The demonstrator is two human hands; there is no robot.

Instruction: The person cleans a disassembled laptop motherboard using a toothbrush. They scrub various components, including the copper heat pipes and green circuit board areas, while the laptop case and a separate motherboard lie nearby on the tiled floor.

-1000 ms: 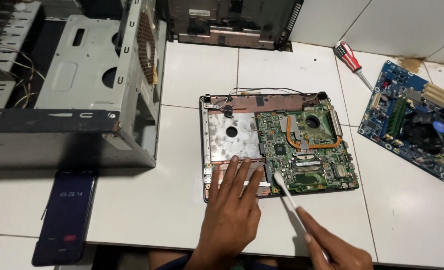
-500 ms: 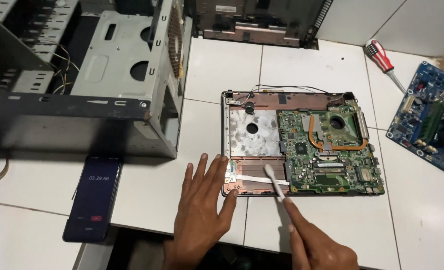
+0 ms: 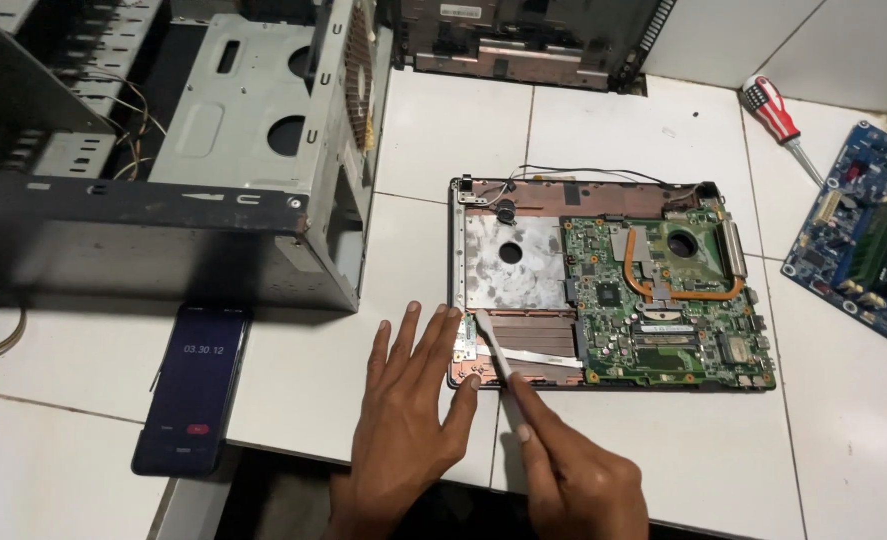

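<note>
Your left hand lies flat and open, fingers spread, pressing the near left corner of the opened laptop base on the white tiled counter. Your right hand has its grip closed around a slim white pry tool, tip at that corner. The exposed green circuit board looks fragile; holding the base by its rim seems safest.

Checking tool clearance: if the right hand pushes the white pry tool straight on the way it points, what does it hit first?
The right hand aims the white pry tool up-left. Its tip is already at the laptop base near its small corner board; further along, likely the silver metal plate.
</note>
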